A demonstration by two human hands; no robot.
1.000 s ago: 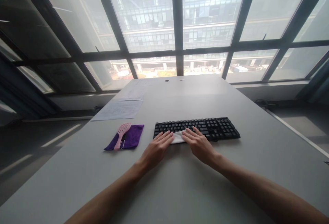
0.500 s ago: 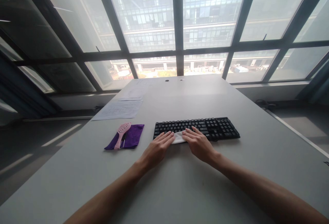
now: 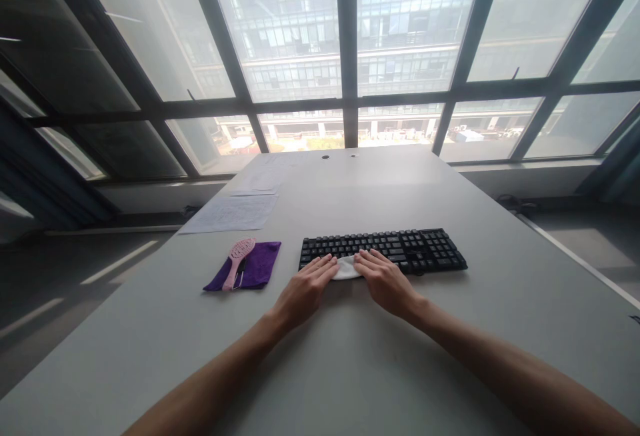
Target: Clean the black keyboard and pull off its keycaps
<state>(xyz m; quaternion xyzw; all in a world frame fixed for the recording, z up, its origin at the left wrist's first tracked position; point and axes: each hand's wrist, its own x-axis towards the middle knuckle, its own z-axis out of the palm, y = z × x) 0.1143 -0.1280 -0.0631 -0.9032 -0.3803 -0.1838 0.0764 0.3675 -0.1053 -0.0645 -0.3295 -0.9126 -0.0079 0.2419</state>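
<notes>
A black keyboard (image 3: 395,248) lies across the middle of the grey table (image 3: 350,356). At its near edge sits a small white cloth (image 3: 345,268), pressed between my two hands. My left hand (image 3: 304,291) lies flat on the table with its fingertips on the cloth's left side. My right hand (image 3: 384,280) rests with fingers stretched over the cloth's right side and the keyboard's front edge. Both hands' fingers are extended, not curled.
A pink hairbrush (image 3: 237,259) and a thin dark tool lie on a purple cloth (image 3: 255,267) to the left of the keyboard. Sheets of paper (image 3: 231,213) sit farther back on the left. Large windows stand beyond the table's far edge.
Both hands have edged slightly closer together on the white cloth, which looks a little more bunched. Nothing else has moved.
</notes>
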